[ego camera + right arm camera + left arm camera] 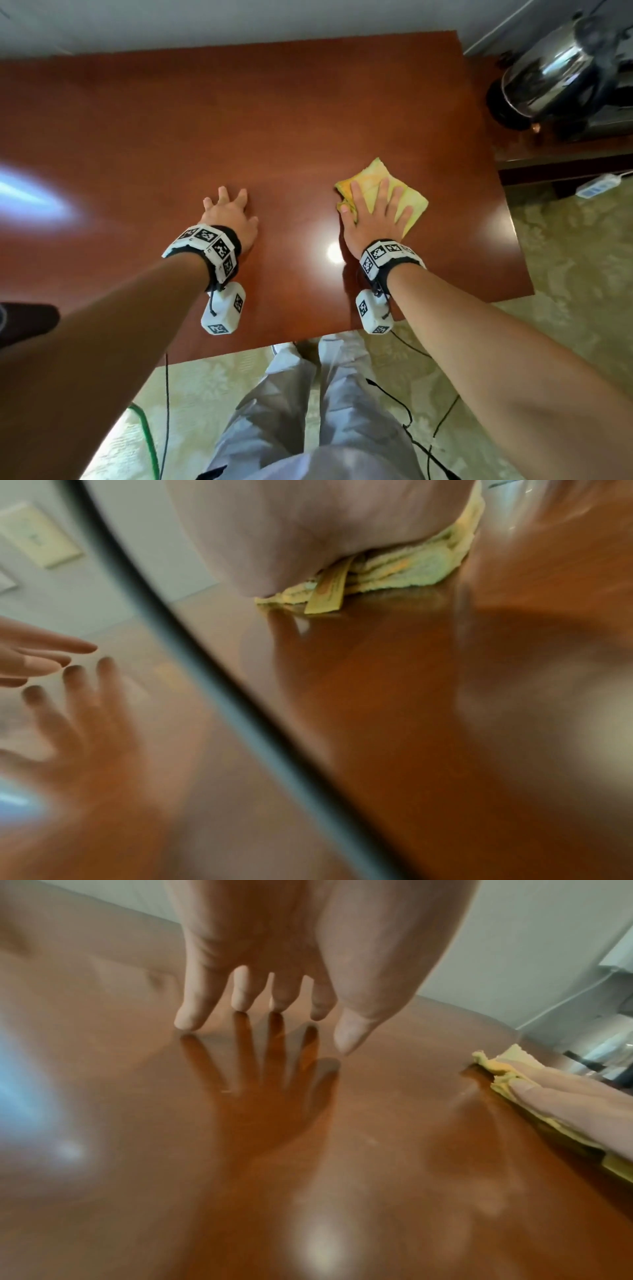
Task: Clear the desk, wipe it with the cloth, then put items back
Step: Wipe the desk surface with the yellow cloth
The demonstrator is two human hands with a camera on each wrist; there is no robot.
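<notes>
The glossy reddish-brown wooden desk (274, 120) fills most of what I see, its polished top throwing back window light and the mirror image of my fingers. Off its far right corner, on a lower dark surface, stands a shiny steel electric kettle (551, 82) with a black base. My folded yellow terry cloth (411, 202) lies on the right half of the desk, near its front edge. My right hand (373, 216) lies flat on the cloth, fingers straight and spread, pressing it down rather than gripping it. My left hand (231, 219) rests on the bare wood well to the left of the cloth, fingers loosely spread with the fingertips (186, 1020) touching the surface, holding nothing.
</notes>
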